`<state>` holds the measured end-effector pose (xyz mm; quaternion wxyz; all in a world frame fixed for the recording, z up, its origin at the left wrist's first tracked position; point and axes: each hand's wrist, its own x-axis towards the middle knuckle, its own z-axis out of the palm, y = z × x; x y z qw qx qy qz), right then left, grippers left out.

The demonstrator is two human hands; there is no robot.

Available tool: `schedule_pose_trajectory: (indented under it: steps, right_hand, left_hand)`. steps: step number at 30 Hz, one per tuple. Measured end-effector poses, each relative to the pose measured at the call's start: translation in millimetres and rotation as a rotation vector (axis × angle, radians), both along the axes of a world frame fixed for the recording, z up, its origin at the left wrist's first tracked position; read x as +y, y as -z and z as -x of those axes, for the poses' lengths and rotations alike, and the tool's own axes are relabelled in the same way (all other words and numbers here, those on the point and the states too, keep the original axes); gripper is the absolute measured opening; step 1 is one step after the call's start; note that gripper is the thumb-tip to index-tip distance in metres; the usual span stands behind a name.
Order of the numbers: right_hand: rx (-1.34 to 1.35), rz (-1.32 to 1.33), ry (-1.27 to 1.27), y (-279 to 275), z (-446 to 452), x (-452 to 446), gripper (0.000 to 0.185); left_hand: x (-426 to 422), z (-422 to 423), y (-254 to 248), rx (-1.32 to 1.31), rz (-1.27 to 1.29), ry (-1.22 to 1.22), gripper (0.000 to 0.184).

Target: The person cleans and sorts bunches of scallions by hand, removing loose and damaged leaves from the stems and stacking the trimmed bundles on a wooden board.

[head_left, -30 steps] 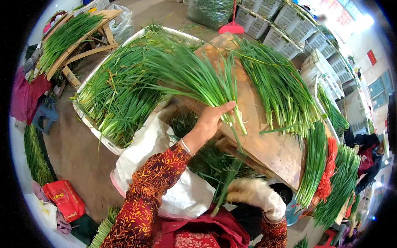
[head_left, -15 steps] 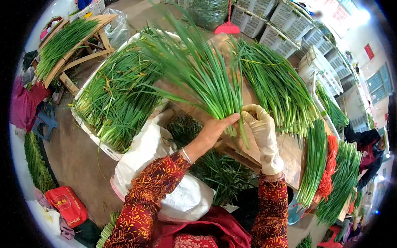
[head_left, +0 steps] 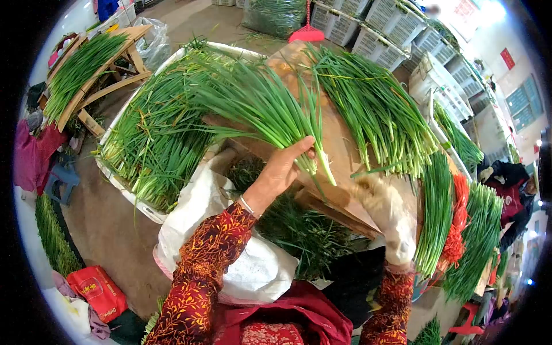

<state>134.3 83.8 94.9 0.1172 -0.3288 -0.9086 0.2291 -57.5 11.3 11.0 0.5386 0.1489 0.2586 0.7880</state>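
My left hand (head_left: 282,168) is wrapped round the pale stem ends of a bunch of green stalks (head_left: 259,109), whose leaves fan out to the upper left. One stalk leans apart at the bunch's right side. My right hand (head_left: 382,207), in a pale glove, is smeared by motion over the right part of the wooden board (head_left: 339,138); its fingers cannot be made out. Another pile of stalks (head_left: 379,109) lies on the board above it, pale ends toward the lower right. At the left stands a white crate (head_left: 123,190) heaped with loose stalks (head_left: 167,121).
A white sack (head_left: 230,253) lies below the crate, beside dark green scraps (head_left: 305,230). Red ties (head_left: 457,224) hang between bundles at the right. Stacked crates (head_left: 379,52) and a red dustpan (head_left: 307,33) stand behind. A person (head_left: 509,195) is at the far right.
My gloved right hand has moved away from the bunch, down and to the right. My left hand still holds the bunch, which has shifted slightly left, its leaves lower.
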Motion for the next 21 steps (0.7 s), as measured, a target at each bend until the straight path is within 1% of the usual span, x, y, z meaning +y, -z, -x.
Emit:
schedule_pose_trajectory:
  steps: [1, 3, 4, 6, 7, 8, 10, 12, 13, 14, 15, 16, 17, 18, 20, 21]
  right_hand:
    - [0.002, -0.001, 0.002, 1.3, 7.4, -2.3, 0.029]
    - [0.442, 0.721, 0.005, 1.1, 28.7, -2.5, 0.031]
    - [0.448, 0.723, 0.000, 7.0, 37.3, -1.2, 0.031]
    - [0.418, 0.818, -0.044, 24.8, 51.5, 4.9, 0.023]
    - [0.459, 0.858, -0.032, 28.5, 53.7, 7.0, 0.020]
    - [0.452, 0.860, -0.036, 27.3, 53.7, 7.2, 0.020]
    - [0.552, 0.835, 0.019, 19.4, 46.1, 6.6, 0.019]
    - [0.638, 0.931, -0.095, 11.0, 13.1, 6.7, 0.020]
    - [0.532, 1.094, -0.300, 2.0, -8.3, 3.9, 0.021]
    - [0.418, 1.247, -0.506, -7.9, -20.7, 0.5, 0.021]
    - [0.417, 1.247, -0.509, -14.5, -18.4, -0.8, 0.021]
    - [0.040, 0.815, -0.273, -20.7, -13.9, -2.4, 0.023]
    - [0.080, 0.472, -0.143, -10.1, -9.8, -3.2, 0.026]
    - [0.079, 0.148, 0.038, 0.5, -5.5, -4.0, 0.029]
    - [0.142, 0.063, 0.102, -2.3, 20.4, -2.1, 0.032]
    - [0.197, 0.122, 0.071, 1.7, 33.4, -4.0, 0.031]
  left_hand:
    - [1.3, -0.6, 1.8, -0.042, 0.030, -0.007, 0.014]
    - [1.0, -1.6, 3.5, -0.017, 0.027, 0.020, 0.013]
    - [0.1, -2.0, 3.8, 0.002, 0.024, 0.048, 0.012]
    - [-0.6, -3.5, 1.0, 0.016, 0.020, 0.055, 0.013]
    - [-1.4, -4.9, -3.7, 0.022, 0.025, 0.027, 0.014]
    - [-2.3, -5.2, -5.6, 0.025, 0.031, -0.003, 0.014]
    - [-1.5, 0.3, -0.5, 0.040, 0.015, -0.004, 0.015]
    - [-1.1, 7.3, 2.2, 0.024, 0.020, 0.030, 0.015]
    - [1.6, 8.9, 6.0, 0.063, -0.071, -0.052, 0.015]
    - [-0.4, 11.0, 4.5, 0.063, -0.071, -0.060, 0.015]
    - [-2.6, 11.7, 1.4, 0.049, -0.017, -0.049, 0.014]
    - [-3.8, 11.2, -0.2, 0.035, 0.036, -0.034, 0.013]
    - [-3.9, 9.1, -0.2, 0.035, 0.035, -0.028, 0.013]
    - [-3.7, 6.2, 0.1, 0.068, 0.024, -0.047, 0.013]
    - [-0.9, 0.6, 2.1, 0.109, 0.009, -0.056, 0.014]
    - [0.7, -2.6, 6.4, 0.211, 0.088, -0.069, 0.015]
